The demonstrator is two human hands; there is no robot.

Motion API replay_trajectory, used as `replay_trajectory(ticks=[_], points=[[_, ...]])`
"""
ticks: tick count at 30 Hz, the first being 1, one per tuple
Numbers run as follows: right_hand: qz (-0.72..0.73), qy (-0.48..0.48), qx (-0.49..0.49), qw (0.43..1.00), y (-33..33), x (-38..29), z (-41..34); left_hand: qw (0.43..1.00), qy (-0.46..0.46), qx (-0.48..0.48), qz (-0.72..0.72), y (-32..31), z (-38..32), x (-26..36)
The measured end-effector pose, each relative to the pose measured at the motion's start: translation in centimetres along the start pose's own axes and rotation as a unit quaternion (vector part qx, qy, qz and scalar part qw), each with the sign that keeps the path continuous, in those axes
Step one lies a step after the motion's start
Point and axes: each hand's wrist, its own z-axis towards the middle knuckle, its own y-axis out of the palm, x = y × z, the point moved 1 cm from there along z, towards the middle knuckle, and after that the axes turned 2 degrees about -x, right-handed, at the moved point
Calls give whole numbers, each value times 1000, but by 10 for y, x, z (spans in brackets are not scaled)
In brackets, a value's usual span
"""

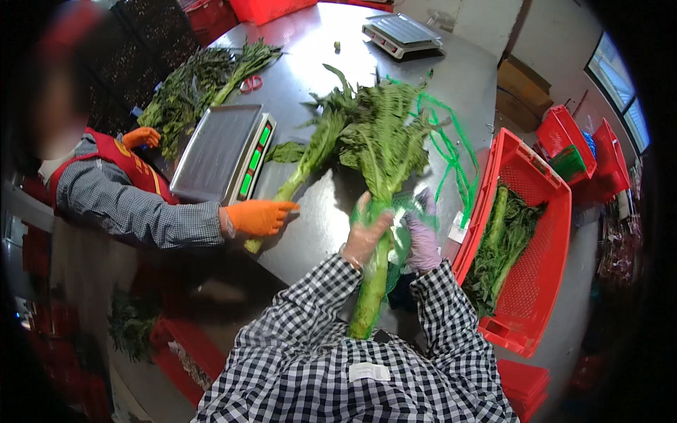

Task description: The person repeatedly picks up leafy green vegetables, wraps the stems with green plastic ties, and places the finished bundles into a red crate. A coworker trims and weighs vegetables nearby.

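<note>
My left hand, in a thin clear glove, grips the thick stem of a leafy celtuce that lies with its leaves away from me. Green mesh netting is around the stem and gathered on its right side. My right hand, in a pale purple glove, is closed on that netting, its fingertips partly hidden by the mesh. Left of these, another celtuce rests on the metal table, its stem beside a co-worker's orange-gloved hand. Loose green netting strips lie at the right.
A red crate holding celtuce stands at the right. Left are a weighing scale, leafy stalks and red-handled scissors. A second scale sits at the far edge. A co-worker in a red vest stands left.
</note>
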Motion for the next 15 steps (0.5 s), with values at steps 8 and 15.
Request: replay_trajectory(ticks=[8, 15], points=[[192, -47, -116, 973, 1, -84, 28, 941, 250, -116, 195, 42, -7, 29], [-291, -505, -109, 806, -47, -85, 39, 836, 519, -85, 157, 61, 1, 140]])
